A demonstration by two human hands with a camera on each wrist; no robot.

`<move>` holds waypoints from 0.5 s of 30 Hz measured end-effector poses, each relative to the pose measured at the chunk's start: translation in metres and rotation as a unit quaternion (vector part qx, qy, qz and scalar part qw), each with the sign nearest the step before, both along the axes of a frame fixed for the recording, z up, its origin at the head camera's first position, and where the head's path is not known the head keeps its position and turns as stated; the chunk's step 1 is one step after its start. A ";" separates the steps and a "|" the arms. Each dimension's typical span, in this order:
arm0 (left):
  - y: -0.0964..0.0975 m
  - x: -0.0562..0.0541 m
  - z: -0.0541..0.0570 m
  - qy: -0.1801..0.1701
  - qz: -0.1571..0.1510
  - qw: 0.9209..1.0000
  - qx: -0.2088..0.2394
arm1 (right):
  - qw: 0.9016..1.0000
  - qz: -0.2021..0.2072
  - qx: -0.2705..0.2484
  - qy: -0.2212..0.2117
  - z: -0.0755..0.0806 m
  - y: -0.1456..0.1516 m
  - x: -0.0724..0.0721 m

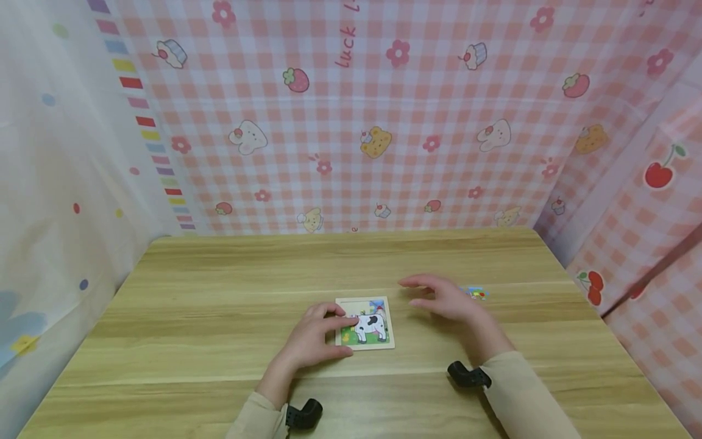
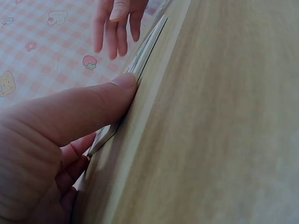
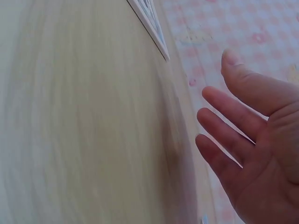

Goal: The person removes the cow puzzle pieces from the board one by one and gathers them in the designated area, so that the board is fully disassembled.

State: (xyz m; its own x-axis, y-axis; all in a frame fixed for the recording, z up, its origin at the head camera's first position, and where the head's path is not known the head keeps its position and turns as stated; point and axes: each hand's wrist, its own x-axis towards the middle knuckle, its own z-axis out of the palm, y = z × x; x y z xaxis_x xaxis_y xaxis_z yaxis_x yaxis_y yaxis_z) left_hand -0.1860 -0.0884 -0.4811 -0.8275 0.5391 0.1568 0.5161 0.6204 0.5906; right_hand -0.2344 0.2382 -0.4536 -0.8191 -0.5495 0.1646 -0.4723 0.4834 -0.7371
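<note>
A square cow jigsaw puzzle point(image 1: 373, 332) in a pale wooden frame lies flat near the middle of the table. My left hand point(image 1: 309, 338) holds it at the left side, thumb at the near edge and index finger resting on the picture by the cow's head. Part of the puzzle's upper left looks pale and bare; the fingers hide some of that side. In the left wrist view, the thumb point(image 2: 124, 81) presses against the puzzle's edge. To the right, my right hand point(image 1: 446, 299) hovers above the table with fingers spread apart, holding nothing.
Small colourful puzzle pieces point(image 1: 479, 294) lie on the table just beyond the right hand, partly covered by it; their number I cannot tell. Behind the wooden table point(image 1: 219, 268) hangs a pink checked curtain point(image 1: 340, 110). More cloth hangs at both sides.
</note>
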 end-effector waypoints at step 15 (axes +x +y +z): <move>-0.001 0.000 -0.002 -0.001 0.000 1.000 0.004 | 0.996 0.081 0.043 -0.002 -0.006 -0.039 -0.006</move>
